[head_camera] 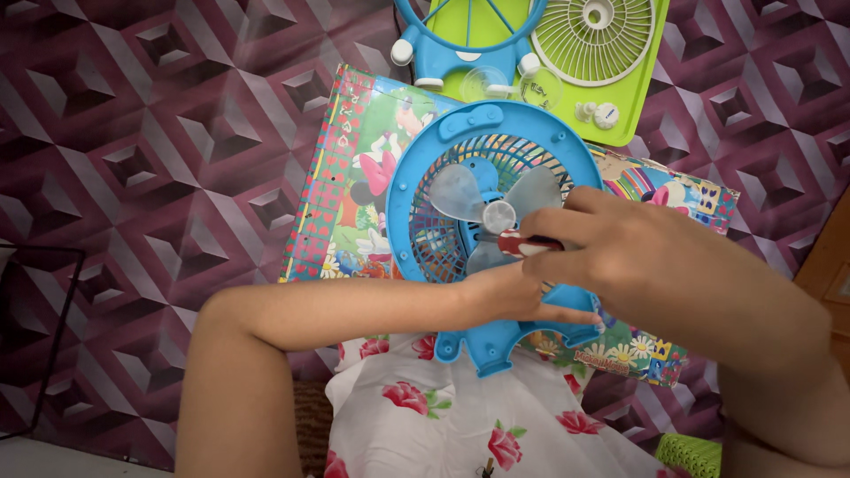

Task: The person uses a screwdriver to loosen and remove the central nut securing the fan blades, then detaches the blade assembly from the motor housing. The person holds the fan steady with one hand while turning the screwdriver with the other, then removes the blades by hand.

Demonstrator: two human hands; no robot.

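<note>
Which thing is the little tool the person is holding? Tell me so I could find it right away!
Find the round blue fan lying on the colourful cartoon book in the middle. The right hand sits over its see-through blades, pinching a small screwdriver. It is the only red-and-white thing there, with its handle poking out of the fingers towards the fan's hub.

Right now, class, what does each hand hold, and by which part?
Right hand: a red-handled screwdriver, gripped by its handle. Left hand: steadies the blue fan housing at its lower rim.
</note>
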